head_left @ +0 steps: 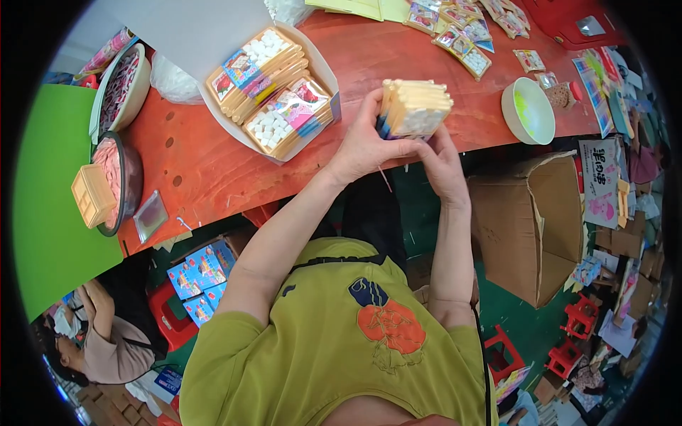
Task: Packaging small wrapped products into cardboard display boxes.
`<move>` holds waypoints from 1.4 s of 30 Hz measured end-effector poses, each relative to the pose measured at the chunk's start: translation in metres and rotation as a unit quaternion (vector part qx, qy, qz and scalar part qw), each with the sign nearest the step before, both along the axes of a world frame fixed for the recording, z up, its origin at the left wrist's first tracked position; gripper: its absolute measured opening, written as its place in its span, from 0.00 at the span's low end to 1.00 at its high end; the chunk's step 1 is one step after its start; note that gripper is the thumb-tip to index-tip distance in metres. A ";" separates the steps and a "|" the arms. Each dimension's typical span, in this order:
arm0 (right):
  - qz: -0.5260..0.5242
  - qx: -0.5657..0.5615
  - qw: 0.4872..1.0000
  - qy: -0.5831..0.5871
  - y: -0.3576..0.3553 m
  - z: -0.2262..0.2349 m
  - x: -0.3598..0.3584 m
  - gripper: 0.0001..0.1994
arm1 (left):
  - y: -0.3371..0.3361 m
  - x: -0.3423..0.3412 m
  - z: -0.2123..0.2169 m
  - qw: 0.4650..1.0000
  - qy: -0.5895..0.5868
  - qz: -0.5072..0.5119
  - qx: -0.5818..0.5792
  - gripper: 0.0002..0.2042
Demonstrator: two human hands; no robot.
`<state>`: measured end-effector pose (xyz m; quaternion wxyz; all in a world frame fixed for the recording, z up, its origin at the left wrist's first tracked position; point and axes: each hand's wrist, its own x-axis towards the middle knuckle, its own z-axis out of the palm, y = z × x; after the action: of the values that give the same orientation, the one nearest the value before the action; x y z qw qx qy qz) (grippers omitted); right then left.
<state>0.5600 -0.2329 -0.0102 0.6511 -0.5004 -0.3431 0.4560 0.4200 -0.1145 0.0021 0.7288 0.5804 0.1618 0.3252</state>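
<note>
Above the near edge of the red table, I hold a stack of small tan trays (pixel 415 106) with white pieces showing in the front one. My left hand (pixel 366 145) is closed around the stack's left side, thumb across its lower front. My right hand (pixel 445 170) grips its lower right side, fingers partly hidden behind it. Left of the hands stands an open white box (pixel 334 82) with two rows of similar trays (pixel 273 128), filled with white pieces and wrapped in colourful printed bands.
The red table (pixel 206 167) bears a green-white bowl (pixel 528 110) at right and loose packs (pixel 462 51) at the back. At left stand a tub of pink strips (pixel 106 160) and a white basin (pixel 128 89). A cardboard box (pixel 508 227) stands below. Another person (pixel 114 341) sits lower left.
</note>
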 end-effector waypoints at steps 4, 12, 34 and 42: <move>-0.024 0.032 0.990 -0.133 0.009 -0.019 0.001 0.27 | 0.007 0.000 -0.009 0.998 0.037 0.009 0.059 0.44; -0.006 -0.005 0.988 -0.153 0.009 -0.017 0.017 0.29 | 0.015 0.009 -0.004 0.996 0.066 -0.006 0.058 0.33; -0.132 -0.329 0.724 -0.592 0.125 0.003 0.251 0.35 | 0.022 0.037 -0.012 0.989 0.106 0.101 0.005 0.34; 0.049 -0.152 0.776 -0.611 0.078 0.102 0.171 0.20 | 0.025 0.022 0.003 0.995 0.072 0.068 -0.011 0.36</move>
<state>0.7308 -0.1552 0.0922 0.1971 -0.7488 -0.6188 0.1323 0.4420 -0.0891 0.0050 0.6976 0.5822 0.2567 0.3295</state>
